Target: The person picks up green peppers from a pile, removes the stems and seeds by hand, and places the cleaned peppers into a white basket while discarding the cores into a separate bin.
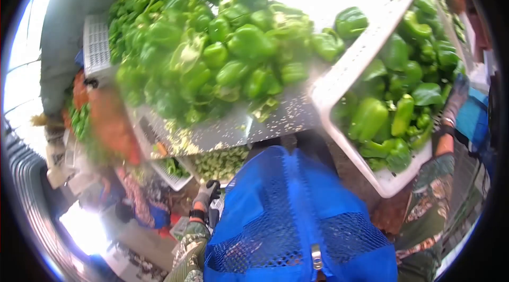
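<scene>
My left fingers [213, 188] are loosely curled low beside me; I cannot tell whether they hold anything. My right fingers [460, 84] are at the outer right wall of the white crate [366, 45], apparently steadying its tilt, though their closure is unclear. Green bell peppers [369, 118] lie inside, just beside those fingers; farther off, a pepper heap [249, 43] covers the seed-strewn bench [233, 136].

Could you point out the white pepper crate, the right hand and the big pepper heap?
White pepper crate [366, 44]: head view, on its left rim.
Right hand [457, 95]: head view, on its gloved middle.
Big pepper heap [214, 55]: head view, near its middle.
</scene>
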Available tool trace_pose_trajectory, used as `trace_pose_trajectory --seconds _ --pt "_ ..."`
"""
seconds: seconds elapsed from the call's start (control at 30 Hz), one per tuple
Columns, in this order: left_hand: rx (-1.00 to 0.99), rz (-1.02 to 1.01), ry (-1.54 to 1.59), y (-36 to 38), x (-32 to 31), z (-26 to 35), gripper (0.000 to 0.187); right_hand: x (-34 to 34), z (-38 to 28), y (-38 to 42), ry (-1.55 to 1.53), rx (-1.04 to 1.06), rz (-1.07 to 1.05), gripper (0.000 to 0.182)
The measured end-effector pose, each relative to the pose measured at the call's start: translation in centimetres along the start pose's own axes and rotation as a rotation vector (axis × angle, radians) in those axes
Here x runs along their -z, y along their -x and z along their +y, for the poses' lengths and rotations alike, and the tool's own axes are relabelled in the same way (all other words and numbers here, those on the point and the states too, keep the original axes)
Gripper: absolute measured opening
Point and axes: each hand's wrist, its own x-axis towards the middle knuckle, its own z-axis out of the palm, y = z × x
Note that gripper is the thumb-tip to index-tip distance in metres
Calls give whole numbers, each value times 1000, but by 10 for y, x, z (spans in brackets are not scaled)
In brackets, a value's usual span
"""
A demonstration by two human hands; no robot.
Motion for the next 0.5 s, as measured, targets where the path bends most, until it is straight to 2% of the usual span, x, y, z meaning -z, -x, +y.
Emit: trace_pose_trajectory --seconds 0.03,0.07,0.13,0.2,0.3,0.33,0.4,0.43,0.47,0.5 --pt "48 60 -22 31 -16 34 25 -5 3 2 130 70 32 52" --pt "59 14 3 28 -12 38 27 -11 5 4 258 136 73 63" --pt "69 72 -66 37 -25 60 28 -13 5 -2 348 197 78 66" --pt "19 30 -96 27 -32 65 30 -23 5 11 163 35 18 59" --pt "-89 -9 -188 25 -54 90 31 -33 -5 42 59 -194 24 66" --pt "-103 1 -179 36 -68 111 32 -39 -8 39 38 -197 72 69" --pt "-328 -4 -189 37 -80 139 29 -37 -20 33 2 -193 154 77" --pt "-655 159 -446 39 -90 160 31 -12 -48 26 280 -132 126 67" --pt "-980 335 -707 45 -97 189 33 -7 -47 25 222 -129 135 67" --pt "-1120 441 -761 78 -115 237 36 -8 -46 24 161 -125 144 68"
